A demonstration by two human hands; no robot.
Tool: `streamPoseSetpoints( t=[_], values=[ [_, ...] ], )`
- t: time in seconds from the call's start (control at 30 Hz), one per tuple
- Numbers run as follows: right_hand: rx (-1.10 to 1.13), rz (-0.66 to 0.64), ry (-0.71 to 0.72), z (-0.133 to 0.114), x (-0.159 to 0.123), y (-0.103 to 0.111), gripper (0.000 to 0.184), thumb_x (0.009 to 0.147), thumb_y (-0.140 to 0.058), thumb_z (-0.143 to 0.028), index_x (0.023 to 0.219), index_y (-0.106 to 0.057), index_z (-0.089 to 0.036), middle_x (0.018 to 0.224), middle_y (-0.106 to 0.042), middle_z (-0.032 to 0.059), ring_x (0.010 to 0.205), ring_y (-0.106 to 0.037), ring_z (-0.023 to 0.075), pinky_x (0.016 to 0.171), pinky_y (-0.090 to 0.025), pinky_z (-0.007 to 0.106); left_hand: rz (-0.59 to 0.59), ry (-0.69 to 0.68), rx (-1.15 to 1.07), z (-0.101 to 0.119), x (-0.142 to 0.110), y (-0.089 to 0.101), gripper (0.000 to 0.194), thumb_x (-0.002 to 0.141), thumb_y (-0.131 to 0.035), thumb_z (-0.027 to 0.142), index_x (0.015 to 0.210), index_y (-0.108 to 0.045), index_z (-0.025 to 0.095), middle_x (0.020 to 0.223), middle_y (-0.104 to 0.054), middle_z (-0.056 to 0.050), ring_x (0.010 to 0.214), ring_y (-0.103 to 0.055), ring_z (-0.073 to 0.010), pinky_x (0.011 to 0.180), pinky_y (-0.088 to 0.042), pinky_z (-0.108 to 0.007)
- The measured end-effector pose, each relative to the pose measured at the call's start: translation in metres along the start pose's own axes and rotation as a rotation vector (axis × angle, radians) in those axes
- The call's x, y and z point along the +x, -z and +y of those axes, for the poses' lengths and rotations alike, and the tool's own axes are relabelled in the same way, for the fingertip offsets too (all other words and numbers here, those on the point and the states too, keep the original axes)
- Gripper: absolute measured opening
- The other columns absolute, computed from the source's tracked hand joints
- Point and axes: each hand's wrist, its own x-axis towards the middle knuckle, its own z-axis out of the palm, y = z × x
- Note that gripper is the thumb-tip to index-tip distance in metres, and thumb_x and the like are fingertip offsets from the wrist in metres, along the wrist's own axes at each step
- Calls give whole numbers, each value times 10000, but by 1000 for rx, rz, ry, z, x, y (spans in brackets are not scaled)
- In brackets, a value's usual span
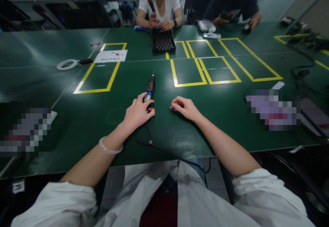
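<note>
An electric screwdriver (pixel 150 84) lies on the green table, its bit pointing away from me. My left hand (pixel 138 112) is over its rear part, with the thumb on the right side and the fingers around the other. A translucent bangle (pixel 110 146) circles my left wrist. The screwdriver's black cable (pixel 164 149) runs from under this hand over the table's front edge. To the right, my right hand (pixel 185 108) rests on the table with its fingers curled in, and I see nothing in it.
Yellow tape rectangles (pixel 189 84) mark the green table (pixel 144 138). A black tray (pixel 163 45) stands before a person in white opposite. A white card (pixel 111 55) and a white cable coil (pixel 67 64) lie left. Blurred-out items flank both sides.
</note>
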Motion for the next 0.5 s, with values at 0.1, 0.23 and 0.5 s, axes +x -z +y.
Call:
streamPoseSetpoints(
  t=[0.1, 0.23, 0.5],
  values=[
    [-14, -1, -2, 1, 0, 0, 207, 922, -556, -369, 927, -626, -174, 865, -762, 55, 686, -649, 142, 677, -488, 265, -4, 58, 16, -28, -1, 2, 484, 866, -530, 464, 1313, -624, 305, 1539, -328, -75, 1230, -501, -359, 921, -528, -508],
    [-20, -6, 6, 2, 0, 1, 204, 918, -561, -364, 924, -630, -172, 868, -762, 54, 690, -649, 142, 676, -480, 262, 11, 158, 20, -75, -2, 6, 507, 857, -551, 486, 1321, -626, 297, 1531, -330, -92, 1250, -488, -376, 972, -490, -535],
    [-37, -4, 11, 3, 0, 0, 197, 922, -551, -340, 915, -640, -165, 851, -757, 49, 680, -638, 136, 662, -462, 251, 18, 251, 23, -199, 4, 9, 510, 923, -561, 423, 1376, -572, 189, 1553, -287, -99, 1294, -424, -307, 1123, -346, -525]
  ],
)
